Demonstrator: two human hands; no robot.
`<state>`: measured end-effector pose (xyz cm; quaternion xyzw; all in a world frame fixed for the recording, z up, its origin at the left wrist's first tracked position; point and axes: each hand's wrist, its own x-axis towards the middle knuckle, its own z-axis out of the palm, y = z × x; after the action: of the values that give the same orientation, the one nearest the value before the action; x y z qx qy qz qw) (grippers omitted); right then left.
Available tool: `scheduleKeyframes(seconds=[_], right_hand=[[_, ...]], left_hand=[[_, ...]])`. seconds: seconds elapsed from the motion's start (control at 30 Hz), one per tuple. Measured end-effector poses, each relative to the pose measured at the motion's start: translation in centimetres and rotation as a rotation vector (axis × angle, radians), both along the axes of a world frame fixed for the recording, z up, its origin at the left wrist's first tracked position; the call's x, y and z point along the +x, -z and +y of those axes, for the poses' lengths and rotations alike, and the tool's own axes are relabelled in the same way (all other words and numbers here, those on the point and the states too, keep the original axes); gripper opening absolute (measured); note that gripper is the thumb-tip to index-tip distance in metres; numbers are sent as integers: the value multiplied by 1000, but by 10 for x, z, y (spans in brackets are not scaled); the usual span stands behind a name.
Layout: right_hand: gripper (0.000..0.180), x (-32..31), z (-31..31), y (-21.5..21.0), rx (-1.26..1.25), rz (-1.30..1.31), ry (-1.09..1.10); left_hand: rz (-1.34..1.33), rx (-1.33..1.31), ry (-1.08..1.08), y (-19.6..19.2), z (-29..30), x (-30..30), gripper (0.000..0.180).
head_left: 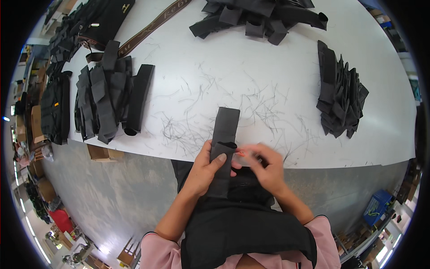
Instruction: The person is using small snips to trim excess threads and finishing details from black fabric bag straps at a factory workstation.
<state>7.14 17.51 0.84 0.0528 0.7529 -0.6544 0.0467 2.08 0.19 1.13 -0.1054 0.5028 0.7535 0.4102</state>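
My left hand (207, 169) grips a long black fabric strip (223, 130) that lies over the front edge of the white table (251, 80), thumb pressed on its folded part. My right hand (264, 163) is right beside it, fingers closed on a small orange tool (240, 153) at the strip's edge; the hand is motion-blurred. The strip's lower end hangs down over my black apron (242, 228).
Piles of black fabric pieces sit at the left (109, 96), top (262, 18) and right (340, 96) of the table. A brown strap (154, 24) and black bags (101, 18) lie at the far left. Loose thread scraps (192, 121) litter the tabletop. Boxes stand on the floor below.
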Motion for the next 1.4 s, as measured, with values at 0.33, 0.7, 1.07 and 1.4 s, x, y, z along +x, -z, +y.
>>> scheduleKeyframes(seconds=[0.33, 0.7, 1.07, 1.4], right_hand=[[28, -3, 9, -9, 499, 274, 207], [31, -13, 7, -2, 769, 510, 195], [30, -14, 3, -7, 518, 422, 226], [38, -21, 1, -15, 634, 435, 48]], left_hand=[[-126, 150, -4, -17, 4, -5, 35], [-139, 144, 22, -24, 4, -4, 35], [-90, 123, 50, -24, 4, -2, 44], [35, 15, 97, -29, 5, 1, 49]])
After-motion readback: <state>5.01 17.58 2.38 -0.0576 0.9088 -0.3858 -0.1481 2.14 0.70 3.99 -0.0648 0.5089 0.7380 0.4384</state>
